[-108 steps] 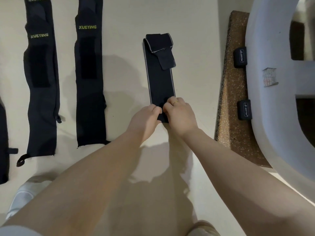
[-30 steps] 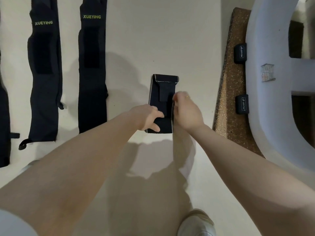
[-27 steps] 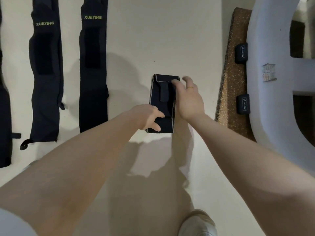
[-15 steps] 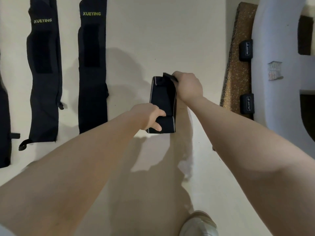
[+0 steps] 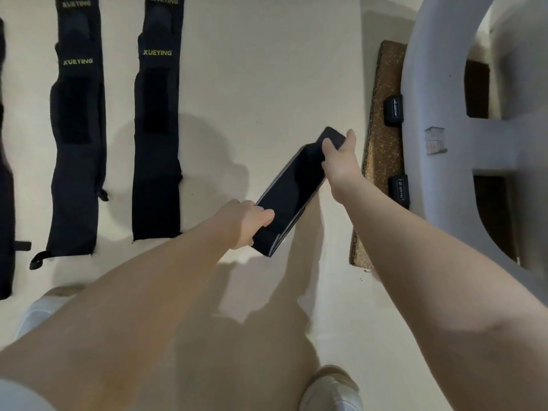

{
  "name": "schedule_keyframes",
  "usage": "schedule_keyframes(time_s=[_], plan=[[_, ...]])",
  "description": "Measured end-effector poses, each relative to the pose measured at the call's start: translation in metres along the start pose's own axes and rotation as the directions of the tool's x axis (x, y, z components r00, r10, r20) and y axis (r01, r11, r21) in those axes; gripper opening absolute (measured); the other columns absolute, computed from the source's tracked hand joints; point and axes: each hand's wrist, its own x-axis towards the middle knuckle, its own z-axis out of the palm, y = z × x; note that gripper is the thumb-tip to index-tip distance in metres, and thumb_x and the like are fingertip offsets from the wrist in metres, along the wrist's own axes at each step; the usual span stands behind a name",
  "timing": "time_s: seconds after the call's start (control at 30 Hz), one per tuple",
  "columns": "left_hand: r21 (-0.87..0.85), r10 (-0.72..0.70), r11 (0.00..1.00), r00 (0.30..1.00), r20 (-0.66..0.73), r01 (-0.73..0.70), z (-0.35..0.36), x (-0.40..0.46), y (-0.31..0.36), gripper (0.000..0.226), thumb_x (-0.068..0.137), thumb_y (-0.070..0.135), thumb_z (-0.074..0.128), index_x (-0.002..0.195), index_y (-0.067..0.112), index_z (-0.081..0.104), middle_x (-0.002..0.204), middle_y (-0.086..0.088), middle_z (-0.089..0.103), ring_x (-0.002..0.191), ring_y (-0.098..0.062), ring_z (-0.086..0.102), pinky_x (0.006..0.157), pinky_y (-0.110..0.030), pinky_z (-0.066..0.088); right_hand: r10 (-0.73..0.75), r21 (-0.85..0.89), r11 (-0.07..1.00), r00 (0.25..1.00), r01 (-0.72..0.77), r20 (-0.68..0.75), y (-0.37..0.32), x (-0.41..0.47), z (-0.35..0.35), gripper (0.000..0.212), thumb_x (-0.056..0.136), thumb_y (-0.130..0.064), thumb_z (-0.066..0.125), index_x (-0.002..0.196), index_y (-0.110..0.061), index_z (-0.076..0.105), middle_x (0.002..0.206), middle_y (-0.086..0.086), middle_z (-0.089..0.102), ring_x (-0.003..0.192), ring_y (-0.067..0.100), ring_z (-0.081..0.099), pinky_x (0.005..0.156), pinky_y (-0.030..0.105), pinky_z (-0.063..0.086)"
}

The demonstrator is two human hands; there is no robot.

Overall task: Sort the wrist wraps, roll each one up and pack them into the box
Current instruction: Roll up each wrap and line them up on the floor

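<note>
Two hands (image 5: 247, 222) (image 5: 341, 161) on slanted wrap (image 5: 292, 188).

Two bare arms, no sleeves down to the wrists. A bit of white sleeve (image 5: 17, 394) at the left shoulder. Pale, light-coloured shoes on both feet: right shoe (image 5: 332, 390) with a rounded toe, left shoe (image 5: 44, 307) mostly hidden.

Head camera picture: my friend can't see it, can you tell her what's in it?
Seen from above, a person's left hand and right hand each grip one end of a folded black wrist wrap, held slanted over a pale floor. Two long black wraps marked XUEYING lie flat to the left, and two small rolled wraps sit on a cork mat to the right.
</note>
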Motion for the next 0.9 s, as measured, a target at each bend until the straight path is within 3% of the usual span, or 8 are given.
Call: schedule_keyframes(time_s=[0.1, 0.17, 0.33, 0.4, 0.53, 0.63, 0.73, 0.9], plan=[[-0.259, -0.037, 0.966, 0.998, -0.051, 0.023, 0.001, -0.011, -0.009, 0.033, 0.082, 0.01, 0.063, 0.091, 0.018, 0.033, 0.084, 0.006, 0.046, 0.078, -0.023, 0.043, 0.065, -0.029, 0.031, -0.19, -0.388, 0.893, 0.973, 0.227, 0.13, 0.017, -0.016, -0.008, 0.044, 0.088, 0.006, 0.037, 0.128, -0.006, 0.051, 0.126, 0.01, 0.054, 0.116, 0.021, 0.05, 0.103, 0.031, 0.037], [-0.518, -0.093, 0.855, 0.99, -0.11, 0.023, -0.003, -0.019, -0.013, 0.037, 0.079, 0.01, 0.069, 0.08, 0.02, 0.034, 0.076, 0.007, 0.043, 0.073, -0.019, 0.042, 0.059, -0.025, 0.031, -0.035, -0.412, 0.894, 0.946, 0.174, 0.323, 0.026, -0.033, -0.006, 0.042, 0.086, 0.01, 0.039, 0.119, -0.006, 0.06, 0.126, 0.011, 0.058, 0.118, 0.022, 0.05, 0.102, 0.027, 0.038], [-0.977, -0.43, 0.205, 0.891, -0.149, -0.064, -0.017, -0.036, -0.017, 0.035, 0.083, 0.003, 0.069, 0.102, 0.018, 0.043, 0.093, -0.003, 0.059, 0.084, -0.021, 0.062, 0.072, -0.035, 0.056, 0.197, -0.309, 0.951, 0.77, 0.001, 0.607, 0.03, -0.062, 0.007, 0.032, 0.096, -0.045, 0.044, 0.108, -0.026, 0.067, 0.114, -0.006, 0.067, 0.112, 0.011, 0.058, 0.102, 0.027, 0.039], [-0.968, -0.577, 0.235, 0.789, -0.211, -0.088, -0.018, -0.037, -0.027, 0.048, 0.081, 0.008, 0.073, 0.117, 0.019, 0.044, 0.101, 0.003, 0.058, 0.095, -0.017, 0.062, 0.083, -0.037, 0.055, 0.282, -0.279, 0.952, 0.718, -0.126, 0.637, 0.022, -0.066, 0.01, 0.049, 0.093, -0.061, 0.035, 0.113, -0.028, 0.064, 0.116, -0.006, 0.067, 0.111, 0.012, 0.061, 0.101, 0.03, 0.043], [-0.782, -0.539, 0.623, 0.708, -0.456, -0.03, -0.028, -0.033, -0.031, 0.055, 0.075, 0.019, 0.077, 0.124, 0.016, 0.053, 0.122, -0.003, 0.049, 0.113, -0.016, 0.049, 0.1, -0.027, 0.038, 0.418, -0.277, 0.899, 0.477, -0.339, 0.773, 0.002, -0.075, 0.023, 0.066, 0.09, -0.068, 0.023, 0.118, -0.02, 0.059, 0.113, 0.005, 0.066, 0.098, 0.021, 0.065, 0.079, 0.034, 0.056], [-0.647, -0.368, 0.757, 0.759, -0.537, -0.09, -0.032, -0.034, -0.017, 0.059, 0.074, 0.017, 0.069, 0.129, 0.012, 0.048, 0.129, -0.01, 0.033, 0.126, -0.025, 0.034, 0.104, -0.023, 0.026, 0.305, -0.102, 0.937, 0.64, -0.335, 0.705, -0.006, -0.075, 0.039, 0.09, 0.083, -0.077, 0.031, 0.13, -0.003, 0.05, 0.105, 0.015, 0.059, 0.088, 0.025, 0.061, 0.076, 0.03, 0.05], [-0.707, -0.281, 0.679, 0.819, -0.5, -0.199, -0.031, -0.041, -0.011, 0.07, 0.073, 0.024, 0.058, 0.139, 0.014, 0.037, 0.145, -0.004, 0.02, 0.13, -0.013, 0.024, 0.102, -0.017, 0.031, 0.205, 0.117, 0.927, 0.744, -0.356, 0.636, -0.008, -0.072, 0.042, 0.072, 0.095, -0.064, 0.017, 0.125, -0.012, 0.056, 0.115, 0.009, 0.066, 0.1, 0.02, 0.065, 0.083, 0.028, 0.054], [-0.807, -0.401, 0.569, 0.804, -0.44, -0.158, -0.039, -0.047, -0.009, 0.047, 0.092, 0.019, 0.06, 0.136, 0.013, 0.046, 0.129, 0.002, 0.05, 0.115, -0.009, 0.047, 0.095, -0.019, 0.037, 0.308, 0.067, 0.914, 0.795, -0.399, 0.522, -0.004, -0.072, 0.031, 0.065, 0.093, -0.065, 0.025, 0.115, -0.017, 0.062, 0.107, 0.008, 0.07, 0.094, 0.022, 0.069, 0.08, 0.034, 0.057]])
